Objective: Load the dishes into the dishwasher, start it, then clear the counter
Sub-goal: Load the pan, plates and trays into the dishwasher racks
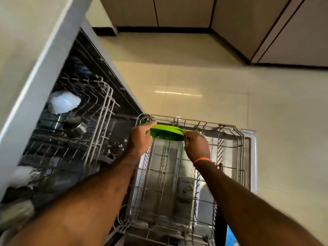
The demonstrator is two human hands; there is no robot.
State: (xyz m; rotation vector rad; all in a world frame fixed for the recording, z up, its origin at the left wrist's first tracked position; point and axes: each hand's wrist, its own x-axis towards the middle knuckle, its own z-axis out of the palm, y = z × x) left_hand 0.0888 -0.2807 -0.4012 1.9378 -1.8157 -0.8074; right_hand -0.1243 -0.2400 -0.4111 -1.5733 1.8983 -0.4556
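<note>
— Green plate [166,132], who has it?
— Both hands, arms stretched forward. Left hand [140,137] pinches its left edge, thumb on top; right hand [196,145] pinches the right edge.
— Where exactly?
— Tilted above the far end of the pulled-out lower rack [230,137], dishwasher [85,107] open alongside.

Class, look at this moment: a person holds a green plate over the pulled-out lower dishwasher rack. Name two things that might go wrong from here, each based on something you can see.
1. The left hand and right hand pinch the flat green plastic plate only at its opposite rims, so it might slip and drop.
2. The plate hangs at the far edge of the grey wire lower rack, so it might catch on the rim wires or miss a slot and tip over.
</note>
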